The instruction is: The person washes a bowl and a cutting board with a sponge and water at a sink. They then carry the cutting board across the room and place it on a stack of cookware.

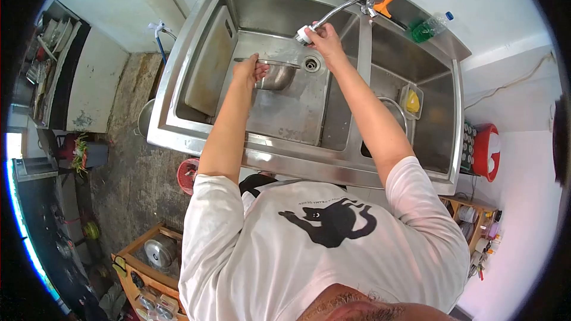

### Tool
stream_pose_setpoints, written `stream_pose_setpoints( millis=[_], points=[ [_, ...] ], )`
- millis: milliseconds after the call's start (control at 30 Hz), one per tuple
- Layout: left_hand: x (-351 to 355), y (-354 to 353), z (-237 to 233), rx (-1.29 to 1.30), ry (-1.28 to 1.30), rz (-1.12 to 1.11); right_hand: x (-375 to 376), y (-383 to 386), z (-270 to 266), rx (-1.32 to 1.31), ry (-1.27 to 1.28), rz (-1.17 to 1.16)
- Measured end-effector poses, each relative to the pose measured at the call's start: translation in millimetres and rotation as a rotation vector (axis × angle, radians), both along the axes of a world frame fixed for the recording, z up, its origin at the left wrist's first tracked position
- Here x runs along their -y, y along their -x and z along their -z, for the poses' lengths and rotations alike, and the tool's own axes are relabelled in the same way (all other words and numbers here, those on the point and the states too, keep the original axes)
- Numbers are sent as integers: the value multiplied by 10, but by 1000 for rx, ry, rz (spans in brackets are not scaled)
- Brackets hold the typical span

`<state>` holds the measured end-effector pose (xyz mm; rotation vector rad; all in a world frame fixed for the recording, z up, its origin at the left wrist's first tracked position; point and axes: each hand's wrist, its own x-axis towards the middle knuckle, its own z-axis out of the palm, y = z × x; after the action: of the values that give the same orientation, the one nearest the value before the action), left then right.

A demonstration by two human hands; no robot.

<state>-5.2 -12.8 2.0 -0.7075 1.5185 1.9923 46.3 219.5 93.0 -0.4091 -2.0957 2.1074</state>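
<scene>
My left hand (251, 71) grips the rim of a steel bowl (277, 76), which is tilted on its side in the left basin of the steel sink (285, 120). Around the white spray head (304, 35) of the flexible metal faucet hose (342, 9), the fingers of my right hand (325, 41) are closed. The head points down and left, with faint water spray between it and the bowl. Just right of the bowl is the drain (311, 64). The bowl's inside is mostly hidden from view.
A large board (209, 65) leans on the left basin's wall. In the right basin lie a container with a yellow sponge (411, 102) and a round metal vessel (392, 113). An orange-handled tool (388, 2) and green bottle (423, 31) stand on the back ledge.
</scene>
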Motion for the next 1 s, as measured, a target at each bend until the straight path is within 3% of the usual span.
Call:
stream_pose_setpoints(
  millis=[233, 333, 400, 433, 467, 567, 667, 700, 767, 867, 933, 967, 1000],
  points=[
    [74, -48, -9, 97, -118, -49, -54, 72, 277, -45, -13, -1],
    [109, -58, -1, 103, -199, -81, -121, 100, 498, -28, 194, -48],
    [159, -68, 1, 82, -218, -75, -146, 83, 639, 118, -135, -122],
    [187, -80, -6, 65, -236, -66, -222, 171, 1065, 57, -176, -90],
    [222, -80, -17, 62, -233, -67, -184, 137, 1059, 54, -172, -91],
    [297, -94, -100, 126, -259, -47, -105, 64, 1246, 101, -480, -215],
    [346, -126, -157, 171, -273, -45, -8, 79, 1239, -87, -475, -271],
    [365, -131, -118, 192, -264, -93, 34, 56, 1206, -86, -467, -271],
    [424, -107, -6, 213, -249, -141, 103, 34, 1139, -53, -701, -339],
    [500, -87, 88, 281, -208, -15, 131, 103, 1265, 54, -575, -382],
    [480, -149, -26, 122, 500, 247, 66, 213, 1382, 133, -475, -397],
    [449, -145, 50, 126, 507, 254, 35, 280, 1440, 204, -379, -411],
    [419, -143, 184, -295, 942, 280, 5, 320, 1436, 208, -369, -407]
  ],
)
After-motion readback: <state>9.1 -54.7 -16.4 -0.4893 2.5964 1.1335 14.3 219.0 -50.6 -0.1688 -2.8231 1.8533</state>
